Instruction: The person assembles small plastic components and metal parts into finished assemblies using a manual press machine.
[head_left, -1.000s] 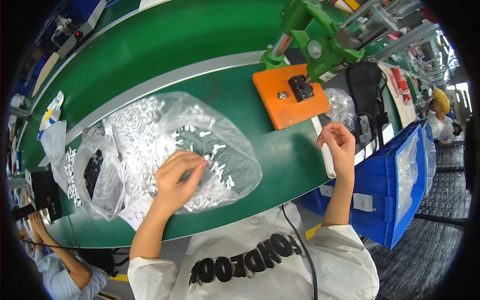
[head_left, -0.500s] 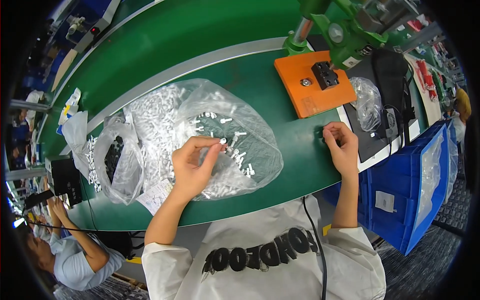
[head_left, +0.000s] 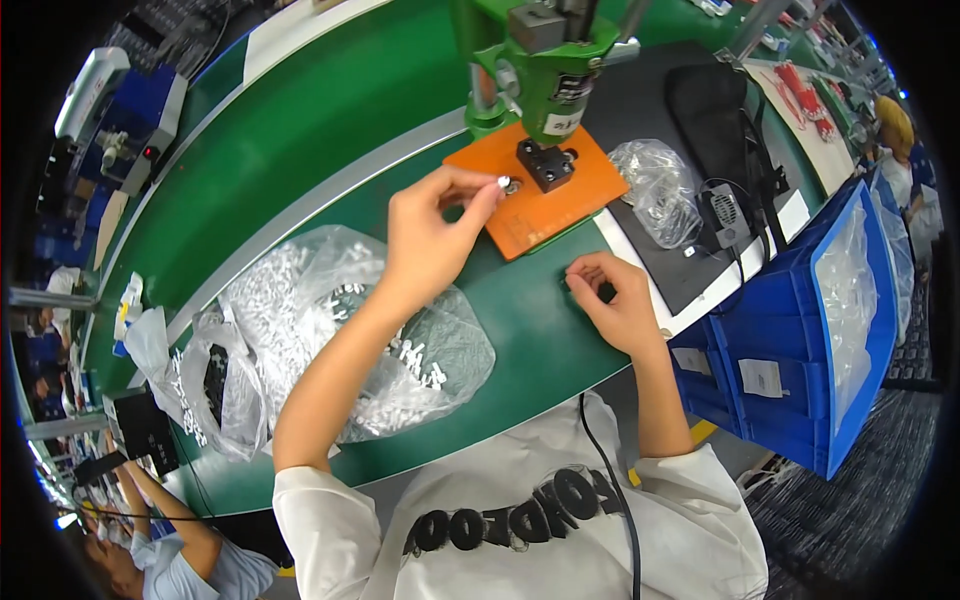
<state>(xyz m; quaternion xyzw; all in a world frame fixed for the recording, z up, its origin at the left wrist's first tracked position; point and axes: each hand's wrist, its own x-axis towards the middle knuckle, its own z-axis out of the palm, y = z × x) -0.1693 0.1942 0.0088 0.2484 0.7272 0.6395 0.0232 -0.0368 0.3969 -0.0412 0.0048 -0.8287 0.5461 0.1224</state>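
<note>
My left hand (head_left: 435,230) pinches a small white plastic part (head_left: 504,183) between thumb and fingertips. It is over the orange base plate (head_left: 548,212) of a green bench press (head_left: 560,95), beside a black block (head_left: 546,165) fixed on that plate. My right hand (head_left: 615,302) is near the plate's front edge, thumb and fingers pressed together; what they hold, if anything, is too small to make out. To the left lies a clear plastic bag (head_left: 468,335) full of white parts, several loose near its mouth, partly hidden by my left forearm.
A second clear bag (head_left: 245,400) stands at the far left. On a black mat to the right lie a crumpled clear bag (head_left: 655,190) and a black device with a cable (head_left: 724,214). Blue crates (head_left: 775,330) stand right of the table. A co-worker (head_left: 190,545) sits at lower left.
My left hand has carried the white part from the bag to the orange plate. The view has turned toward the right, and my right hand keeps its closed shape near the press.
</note>
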